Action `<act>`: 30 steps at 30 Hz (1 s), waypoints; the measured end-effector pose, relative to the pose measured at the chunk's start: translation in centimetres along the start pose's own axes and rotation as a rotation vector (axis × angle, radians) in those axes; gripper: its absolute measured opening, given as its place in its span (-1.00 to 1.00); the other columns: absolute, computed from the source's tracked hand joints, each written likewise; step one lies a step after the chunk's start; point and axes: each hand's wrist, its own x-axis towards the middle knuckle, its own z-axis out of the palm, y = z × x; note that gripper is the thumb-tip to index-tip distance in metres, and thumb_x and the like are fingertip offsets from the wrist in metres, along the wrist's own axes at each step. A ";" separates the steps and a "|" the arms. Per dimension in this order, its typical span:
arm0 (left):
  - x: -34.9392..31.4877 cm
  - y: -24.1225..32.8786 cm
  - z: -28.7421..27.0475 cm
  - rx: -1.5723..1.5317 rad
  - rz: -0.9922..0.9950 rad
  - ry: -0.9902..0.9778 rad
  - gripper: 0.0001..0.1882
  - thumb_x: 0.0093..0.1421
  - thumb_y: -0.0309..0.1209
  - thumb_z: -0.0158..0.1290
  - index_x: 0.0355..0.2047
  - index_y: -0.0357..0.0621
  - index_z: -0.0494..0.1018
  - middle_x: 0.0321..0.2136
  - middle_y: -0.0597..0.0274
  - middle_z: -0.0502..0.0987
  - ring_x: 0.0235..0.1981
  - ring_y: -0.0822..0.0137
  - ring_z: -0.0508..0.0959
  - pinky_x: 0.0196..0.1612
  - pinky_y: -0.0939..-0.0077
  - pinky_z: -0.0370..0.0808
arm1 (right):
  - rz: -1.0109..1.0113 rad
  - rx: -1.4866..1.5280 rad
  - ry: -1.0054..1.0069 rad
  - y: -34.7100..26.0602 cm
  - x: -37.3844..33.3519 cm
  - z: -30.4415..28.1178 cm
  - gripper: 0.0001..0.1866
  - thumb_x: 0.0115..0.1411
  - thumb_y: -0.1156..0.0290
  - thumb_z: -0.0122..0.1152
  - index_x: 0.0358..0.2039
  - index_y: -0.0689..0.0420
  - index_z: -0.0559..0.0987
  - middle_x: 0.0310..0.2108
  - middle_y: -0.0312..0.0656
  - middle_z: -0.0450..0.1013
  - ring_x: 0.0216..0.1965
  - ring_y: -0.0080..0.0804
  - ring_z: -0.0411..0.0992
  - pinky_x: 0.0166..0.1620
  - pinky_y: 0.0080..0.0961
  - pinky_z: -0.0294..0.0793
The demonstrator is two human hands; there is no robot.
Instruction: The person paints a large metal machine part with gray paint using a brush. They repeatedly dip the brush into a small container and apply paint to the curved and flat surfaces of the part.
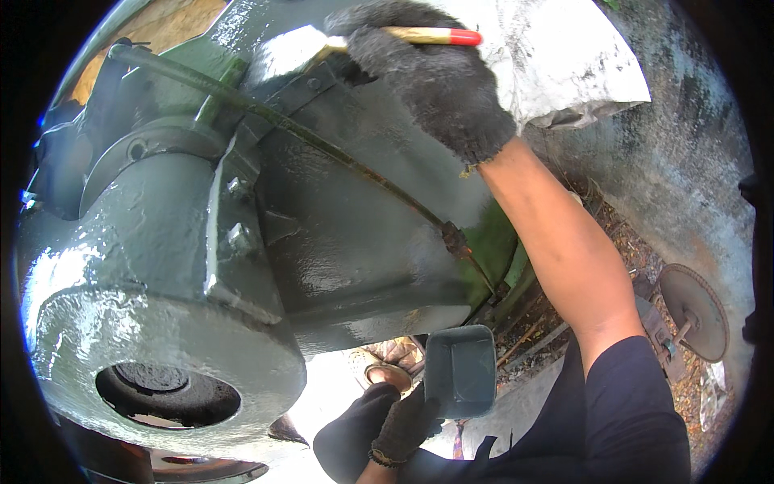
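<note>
My right hand (443, 89), in a dark knitted glove, is closed around a paintbrush (427, 35) with a wooden handle and red tip. The pale brush head points left, close to the upper edge of a large grey-green machine housing (347, 242). Wet-looking gloss covers much of that housing. Lower down, my left hand (405, 426), gloved too, grips a square grey-green tub (460, 371) at its lower left side. The tub's inside is coated grey-green; how much paint it holds I cannot tell.
A thin rod (347, 161) runs diagonally across the housing. At lower left is a round part with a dark opening (169, 395). White sheeting (564, 56) lies at upper right. A toothed metal disc (693, 312) stands at right beside a weathered wall (685, 161).
</note>
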 end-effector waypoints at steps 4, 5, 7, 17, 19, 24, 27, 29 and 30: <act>-0.2 0.1 -0.2 0.054 0.056 -0.002 -0.68 0.13 -0.40 0.27 -0.11 -0.14 0.48 -0.10 -0.06 0.53 -0.16 -0.03 0.64 -0.23 0.10 0.62 | 0.151 -0.193 -0.165 1.3 0.1 0.3 -0.73 0.45 0.39 0.23 0.09 0.13 0.69 -0.03 -0.26 0.67 -0.04 -0.50 0.61 0.09 -0.52 0.61; -0.3 0.4 -0.3 0.092 0.069 -0.010 -0.65 0.13 -0.41 0.27 -0.09 -0.14 0.48 -0.10 -0.06 0.53 -0.16 -0.03 0.65 -0.24 0.11 0.62 | 0.057 -0.009 -0.189 1.0 0.5 0.6 -0.71 0.49 0.35 0.19 0.13 0.13 0.67 -0.02 -0.26 0.66 -0.04 -0.52 0.60 0.08 -0.52 0.63; -0.5 1.9 -0.9 0.206 0.095 -0.035 -0.60 0.12 -0.42 0.27 -0.02 -0.15 0.47 -0.08 -0.06 0.54 -0.15 -0.04 0.65 -0.24 0.11 0.63 | 0.037 -0.260 -0.229 4.0 1.3 0.2 -0.69 0.51 0.36 0.15 0.16 0.15 0.64 -0.03 -0.26 0.65 -0.06 -0.53 0.60 0.05 -0.50 0.65; 0.2 0.2 -0.2 0.053 0.012 0.003 -0.49 0.25 -0.44 0.17 0.21 -0.25 0.44 -0.13 -0.04 0.62 -0.25 -0.04 0.70 -0.25 0.15 0.62 | -0.324 -0.597 -0.296 2.5 4.4 -0.4 -0.72 0.48 0.22 0.17 -0.09 0.17 0.67 -0.40 -0.06 0.63 -0.30 -0.28 0.65 -0.26 -0.32 0.62; -0.1 -0.4 -0.2 0.098 0.039 0.030 -0.51 0.28 -0.43 0.15 0.22 -0.24 0.44 -0.17 -0.02 0.64 -0.29 -0.04 0.70 -0.27 0.16 0.61 | -0.770 -1.364 -0.013 4.1 4.8 0.1 -0.72 0.43 0.29 0.13 -0.05 0.23 0.63 -0.47 -0.03 0.59 -0.41 -0.27 0.62 -0.36 -0.27 0.58; -0.5 3.5 -0.2 -0.160 -0.059 0.005 -0.64 0.43 -0.41 0.04 0.20 -0.17 0.48 -0.35 -0.01 0.68 -0.39 0.04 0.69 -0.35 0.22 0.59 | -0.772 -1.543 0.018 6.1 4.5 1.4 -0.58 0.37 0.32 0.06 -0.05 0.52 0.52 -0.55 0.12 0.52 -0.67 -0.27 0.41 -0.58 -0.23 0.41; -0.5 2.2 -0.4 -0.138 -0.058 -0.012 -0.65 0.36 -0.42 0.12 0.14 -0.15 0.51 -0.24 -0.03 0.66 -0.30 0.03 0.70 -0.30 0.17 0.60 | -0.868 -1.949 0.039 3.6 5.0 0.8 -0.52 0.39 0.31 -0.02 -0.06 0.63 0.47 -0.52 0.33 0.50 -0.68 -0.26 0.41 -0.64 -0.29 0.36; -1.1 1.7 -0.3 -0.143 -0.035 0.012 -0.65 0.29 -0.42 0.16 0.08 -0.13 0.53 -0.18 -0.05 0.63 -0.23 0.02 0.69 -0.28 0.14 0.61 | -0.872 -1.867 0.133 3.4 4.6 2.0 -0.55 0.40 0.32 -0.05 -0.11 0.58 0.51 -0.54 0.33 0.49 -0.68 -0.25 0.40 -0.65 -0.29 0.35; -1.0 2.0 -0.5 -0.061 -0.020 -0.007 -0.65 0.26 -0.42 0.18 0.06 -0.12 0.53 -0.16 -0.05 0.61 -0.20 0.02 0.68 -0.27 0.13 0.61 | -0.874 -1.839 0.179 3.5 4.2 2.2 -0.57 0.40 0.32 -0.06 -0.13 0.55 0.53 -0.55 0.34 0.48 -0.68 -0.25 0.39 -0.65 -0.30 0.35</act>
